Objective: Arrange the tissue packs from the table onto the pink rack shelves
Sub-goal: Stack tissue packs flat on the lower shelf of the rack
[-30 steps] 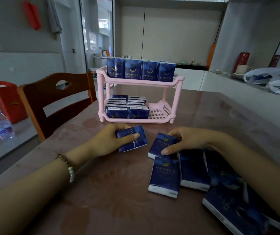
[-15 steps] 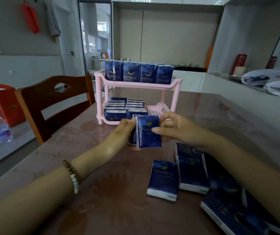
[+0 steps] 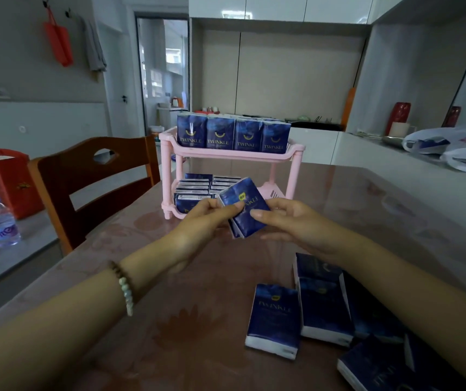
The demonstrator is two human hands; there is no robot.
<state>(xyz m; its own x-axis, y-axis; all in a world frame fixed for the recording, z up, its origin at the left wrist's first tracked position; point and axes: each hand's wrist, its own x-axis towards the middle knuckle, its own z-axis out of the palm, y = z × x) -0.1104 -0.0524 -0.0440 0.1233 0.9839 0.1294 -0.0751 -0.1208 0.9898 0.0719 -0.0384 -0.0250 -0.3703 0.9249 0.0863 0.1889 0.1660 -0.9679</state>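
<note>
- Over the middle of the table [image 3: 141, 320], head view: the held packs [image 3: 244, 204], dark blue and tilted, are lifted clear of the tabletop just in front of the pink rack [image 3: 294, 176]. Two white end edges show at the low end, so this looks like two packs pressed together.
- Left hand [image 3: 203, 221]: thumb on the front face, fingers curled behind. It pinches the left side of the held packs.
- Right hand [image 3: 291, 221]: thumb tip on the right edge of the front face, fingers curled under and behind. It pinches the right side.
- Pink rack stands at the far middle of the table.
- Top-shelf packs [image 3: 233, 135]: a row of four, upright, labels facing the camera.
- Bottom-shelf packs [image 3: 198, 187]: flat, stacked in two columns on the left part. The pink grid floor shows on the right part.
- Loose packs [image 3: 274, 314]: flat on the table, near right, partly hidden under the right forearm. The leftmost one touches its neighbour.
- Bead bracelet [image 3: 124, 289] on the left wrist.
- Left of the table: wooden chair [image 3: 93, 179]. Beyond it, on a lower surface, are a water bottle [image 3: 2, 222] and a red bag [image 3: 3, 179].
- Far right: white plastic bags [image 3: 457, 148] on a counter.
</note>
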